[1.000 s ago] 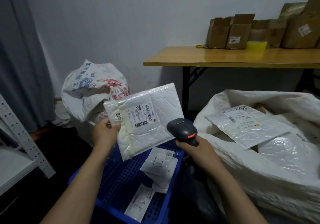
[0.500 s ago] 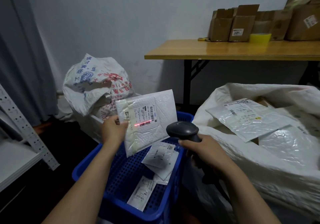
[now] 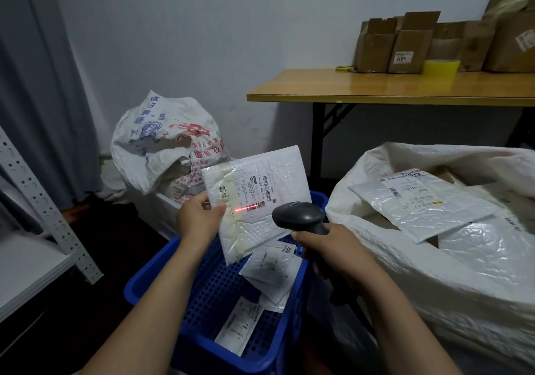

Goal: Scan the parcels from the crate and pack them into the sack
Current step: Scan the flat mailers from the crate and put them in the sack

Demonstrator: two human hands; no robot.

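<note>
My left hand [image 3: 197, 219] grips the left edge of a white bubble-mailer parcel [image 3: 260, 177], held upright above the blue crate [image 3: 150, 282]. A red laser line falls across the barcode on its label. My right hand [image 3: 333, 250] holds a black barcode scanner [image 3: 298, 215], aimed at that label from the right. Inside the crate lie a few more white parcels [image 3: 272, 270]. The big white sack [image 3: 419, 273] stands open to the right, with scanned parcels [image 3: 419, 204] lying on top of its contents.
A printed woven bag [image 3: 165, 146] sits behind the crate by the wall. A wooden table [image 3: 390, 91] at the back right carries cardboard boxes [image 3: 396, 47] and yellow tape. A grey metal shelf [image 3: 29, 230] stands on the left.
The parcel dropped lower over the crate and the scanner's red line came on, now lying over the label's barcode. The view tipped down and closer.
</note>
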